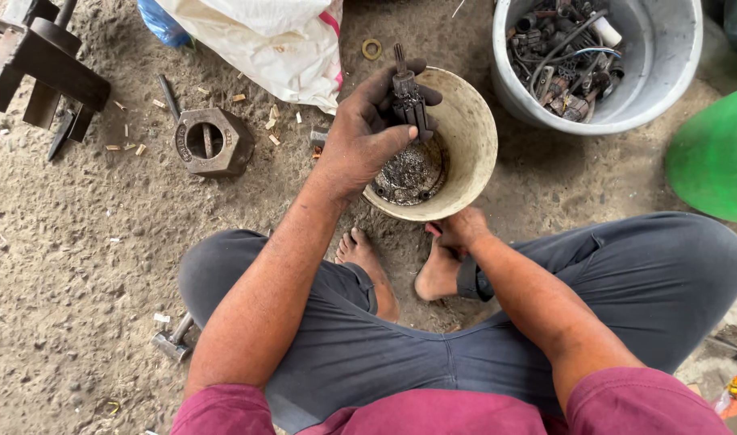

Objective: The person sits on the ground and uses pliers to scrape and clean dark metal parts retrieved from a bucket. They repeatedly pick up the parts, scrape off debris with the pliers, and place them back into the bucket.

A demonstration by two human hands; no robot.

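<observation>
Down on the sandy floor, seen from the head camera, a person sits cross-legged in grey trousers, bare feet tucked just below a small cream bucket. Their left hand is wrapped around a dark, greasy metal part, fingers and thumb closed about its ribbed body, its thin shaft sticking up past the fingertips; the part is held over the bucket's open mouth, above a dark, wet-looking mass in the bottom. Their right hand rests at the near rim of the same bucket, fingers curled in; whether it grips the rim or merely touches it cannot be told. Beyond the cream bucket to the right stands a larger grey bucket filled with dark scrap parts and hoses. To the left lies a heavy hexagonal metal block with a round hole, with small wood chips scattered near it. A white sack lies at the top, a small ring beside it, and a hammer lies by the left knee.
</observation>
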